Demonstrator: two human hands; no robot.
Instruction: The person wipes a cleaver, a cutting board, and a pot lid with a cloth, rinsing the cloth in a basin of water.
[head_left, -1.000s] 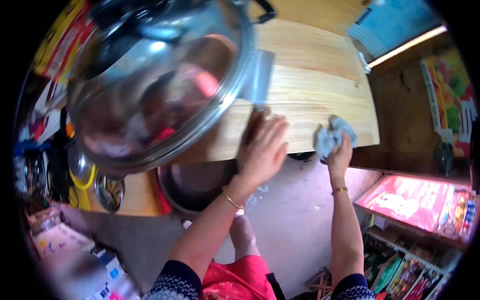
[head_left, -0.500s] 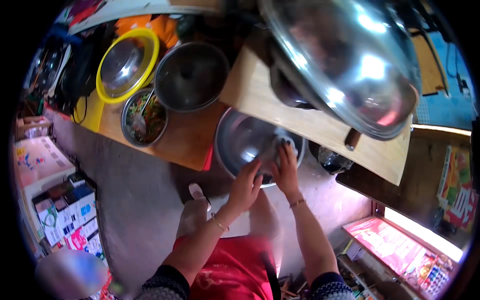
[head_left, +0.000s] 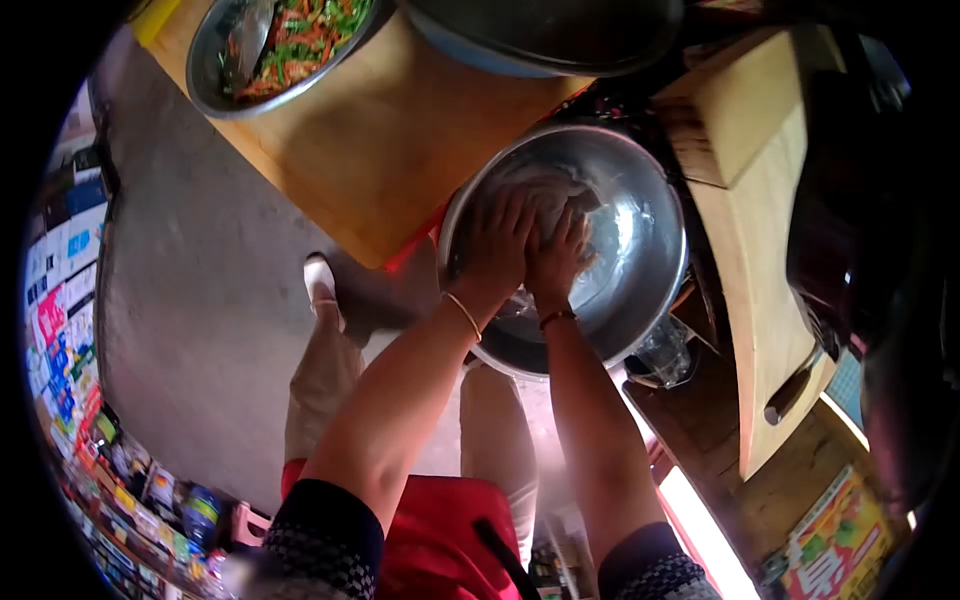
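Both hands are down inside a large metal basin [head_left: 655, 270], side by side and palms down. My left hand [head_left: 494, 245] has its fingers stretched out toward the far side. Close beside it, my right hand [head_left: 555, 260] reaches the same way, its fingers extended and partly in shadow. Around the fingertips lies something pale, greyish and glossy [head_left: 550, 190], perhaps water or a wet film; I cannot make out which. Neither hand visibly grasps anything.
A wooden table [head_left: 380, 160] to the upper left bears a bowl of sliced vegetables [head_left: 305, 45] with a spoon in it, and a dark pan [head_left: 540, 35]. A wooden board [head_left: 765, 260] with a handle slot stands at right. A glass vessel [head_left: 662, 352] sits below the basin.
My hands have gone from the basin's near right side, around a greyish blurred thing, to flat inside the basin. The view has shifted closer; the big shiny lid is out of sight.
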